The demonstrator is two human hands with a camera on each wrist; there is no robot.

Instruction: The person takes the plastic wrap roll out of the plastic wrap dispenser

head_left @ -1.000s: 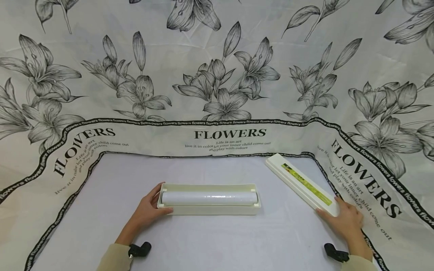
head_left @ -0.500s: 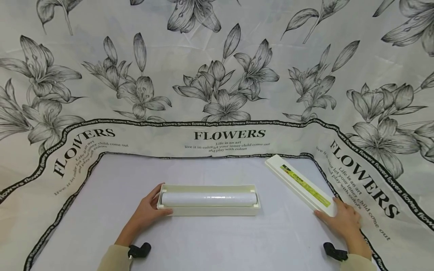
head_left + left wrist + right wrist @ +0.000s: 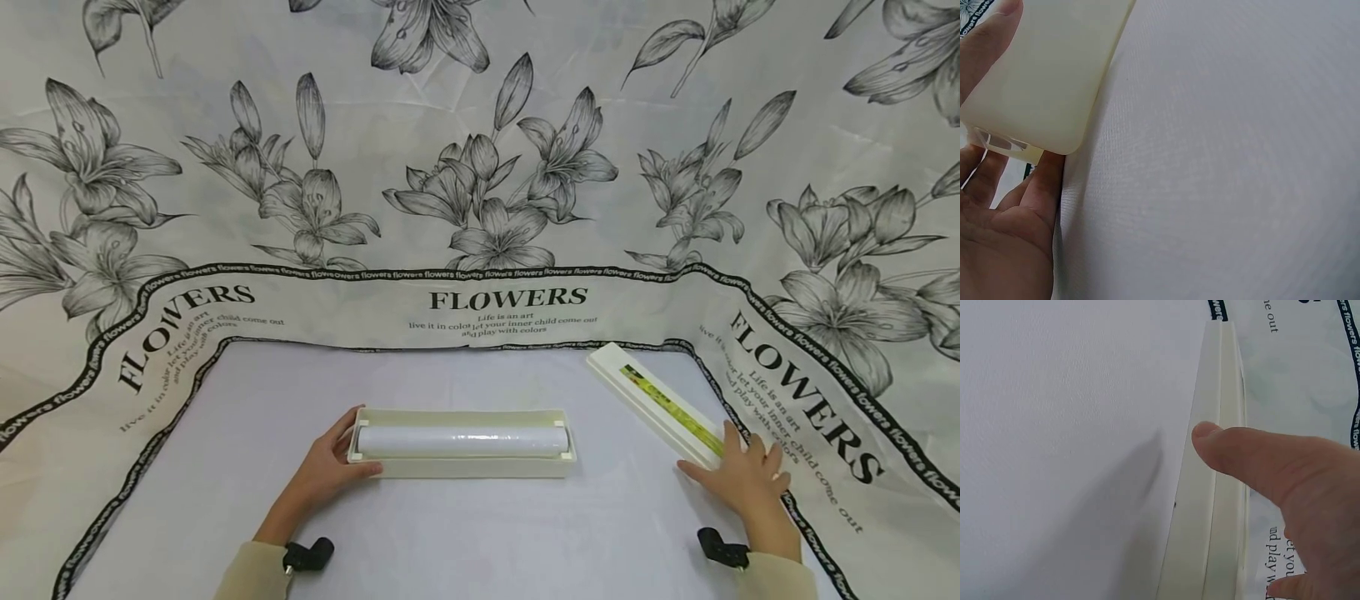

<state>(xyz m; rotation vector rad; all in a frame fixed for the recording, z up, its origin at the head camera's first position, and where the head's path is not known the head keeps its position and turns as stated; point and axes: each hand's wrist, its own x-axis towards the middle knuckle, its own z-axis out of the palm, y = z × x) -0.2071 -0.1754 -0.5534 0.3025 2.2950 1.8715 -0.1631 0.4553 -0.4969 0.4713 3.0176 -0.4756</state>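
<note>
In the middle of the head view lies a pale cream cling film dispenser box (image 3: 472, 468), uncovered, with a glossy white roll of film (image 3: 450, 437) inside. My left hand (image 3: 324, 467) grips its left end, thumb on the front wall and fingers behind. The left wrist view shows the box's end (image 3: 1035, 81) between thumb and fingers. To the right, a long white lid (image 3: 611, 358) with a yellow-green label lies at a slant. Over its near end my right hand (image 3: 746, 479) is spread, fingers apart. In the right wrist view the thumb overlaps the lid's side (image 3: 1194, 519).
A white cloth (image 3: 487, 542) covers the work surface. Behind and at both sides rises a flower-printed sheet (image 3: 337, 100) with a black-edged lettered border; the lid's far end reaches that border. Black wrist devices (image 3: 309, 553) sit at both cuffs.
My right hand has loosened from the lid's near end, spreading its fingers and shifting slightly left. The lid stays where it lay. My left hand and the box have hardly moved.
</note>
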